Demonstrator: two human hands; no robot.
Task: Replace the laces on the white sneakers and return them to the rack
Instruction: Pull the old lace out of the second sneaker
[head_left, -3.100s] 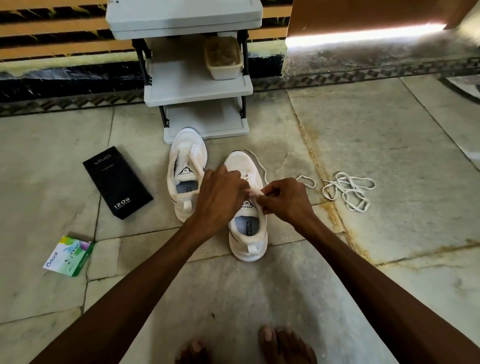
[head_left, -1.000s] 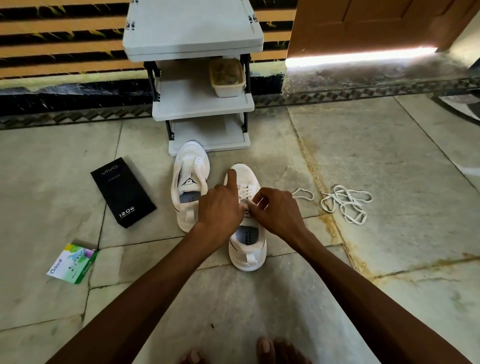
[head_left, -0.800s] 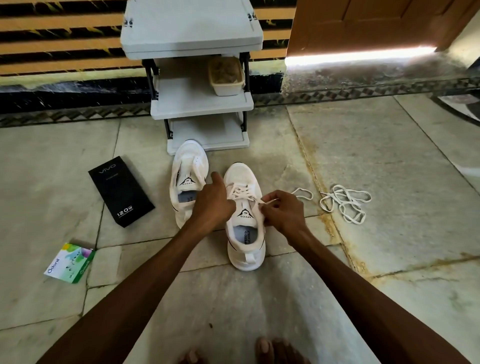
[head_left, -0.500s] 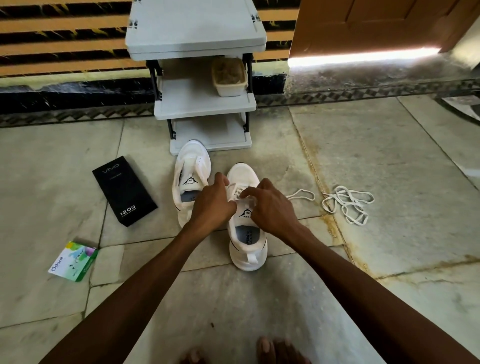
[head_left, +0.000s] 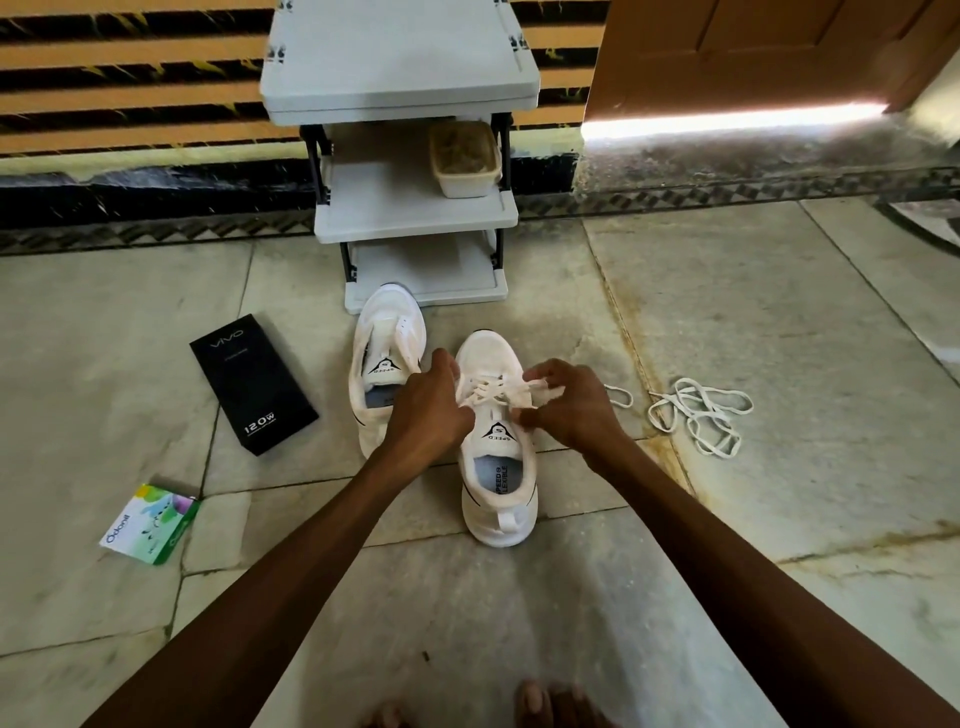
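while both sneakers sit on floor (head_left: 779, 312) before rack (head_left: 410, 213), task roughly half done: near sneaker (head_left: 498, 467) laced, left hand (head_left: 431, 410) and right hand (head_left: 569, 410) fingers (head_left: 540, 371) pinching its lace (head_left: 491, 391) ends, likely tying; far sneaker (head_left: 387, 332) unlaced, spare lace (head_left: 698, 415) loose on floor; racking pending.

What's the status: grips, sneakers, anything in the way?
Left grip, right grip pinching lace on near sneaker, partly laced. Far sneaker unlaced, by rack. Loose lace lies aside on floor.

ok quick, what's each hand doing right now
left hand: fingers curled, gripping the lace at the near sneaker
right hand: pinching the other end of that lace
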